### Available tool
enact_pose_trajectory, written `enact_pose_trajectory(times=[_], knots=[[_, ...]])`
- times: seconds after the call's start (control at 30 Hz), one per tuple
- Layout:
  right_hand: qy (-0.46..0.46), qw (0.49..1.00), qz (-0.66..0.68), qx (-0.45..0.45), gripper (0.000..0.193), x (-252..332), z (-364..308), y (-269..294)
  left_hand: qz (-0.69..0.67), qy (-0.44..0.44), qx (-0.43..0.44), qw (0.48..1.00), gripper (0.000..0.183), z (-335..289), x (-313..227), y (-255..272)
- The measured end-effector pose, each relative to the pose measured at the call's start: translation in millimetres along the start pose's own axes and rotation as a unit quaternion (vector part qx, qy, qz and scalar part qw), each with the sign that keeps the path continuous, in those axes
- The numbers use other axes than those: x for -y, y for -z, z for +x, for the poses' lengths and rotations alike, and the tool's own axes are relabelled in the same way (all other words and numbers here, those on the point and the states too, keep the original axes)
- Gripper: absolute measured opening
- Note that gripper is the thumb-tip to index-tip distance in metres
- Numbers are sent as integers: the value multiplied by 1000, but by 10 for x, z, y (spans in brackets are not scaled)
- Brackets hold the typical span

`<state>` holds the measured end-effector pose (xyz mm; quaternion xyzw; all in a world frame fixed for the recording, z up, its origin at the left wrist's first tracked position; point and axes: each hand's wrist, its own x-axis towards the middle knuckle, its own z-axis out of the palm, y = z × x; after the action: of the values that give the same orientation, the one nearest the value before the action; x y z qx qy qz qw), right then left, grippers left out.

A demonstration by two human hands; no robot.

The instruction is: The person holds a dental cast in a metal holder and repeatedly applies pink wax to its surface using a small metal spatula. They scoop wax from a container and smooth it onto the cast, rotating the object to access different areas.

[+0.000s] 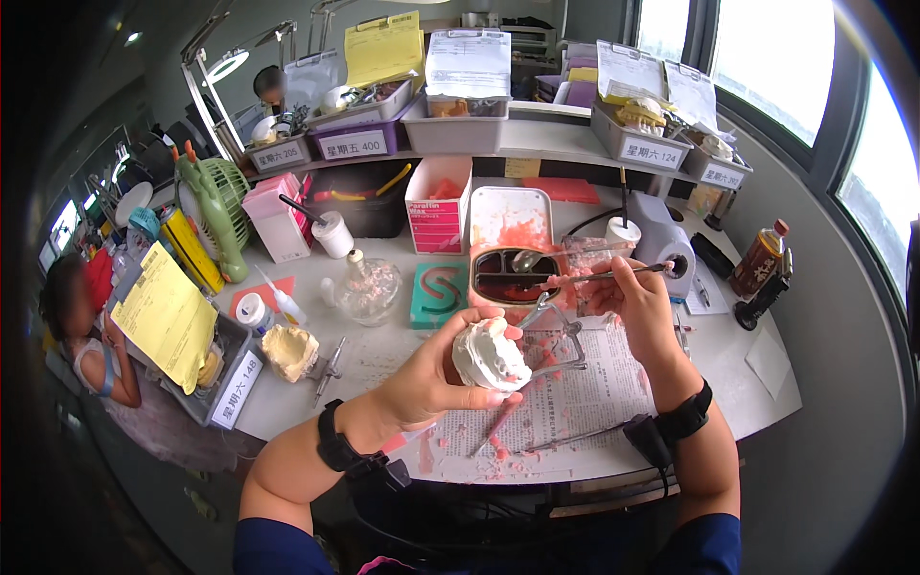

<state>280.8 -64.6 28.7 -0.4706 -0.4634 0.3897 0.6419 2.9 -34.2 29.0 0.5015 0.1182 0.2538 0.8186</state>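
Closest to the camera are two bare forearms with black wristbands. The left hand (431,379) is curled around a white plaster tooth model (491,356) and holds it up just above the newspaper (585,402) on the worktop (383,287). The right hand (637,302) pinches a thin metal tool (613,276). The tool's tip points toward the red wax tray (513,273), but I cannot tell if it touches the wax. The model looks hard and a bit heavy, and it would likely chip if dropped. It is best held around its thick base, not by the teeth. A glass burner (369,287) stands to the left. Pink wax crumbs (498,446) lie on the paper.
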Motion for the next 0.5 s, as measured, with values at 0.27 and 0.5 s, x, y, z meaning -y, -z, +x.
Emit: enact_pose_trajectory(times=[0.27,0.5], knots=[[60,992,102,49,36,336,-208,-104,282,-115,-37,952,87,-49,54,-19],[82,989,81,94,36,440,-321,-122,418,-135,-70,896,82,-95,31,-115]])
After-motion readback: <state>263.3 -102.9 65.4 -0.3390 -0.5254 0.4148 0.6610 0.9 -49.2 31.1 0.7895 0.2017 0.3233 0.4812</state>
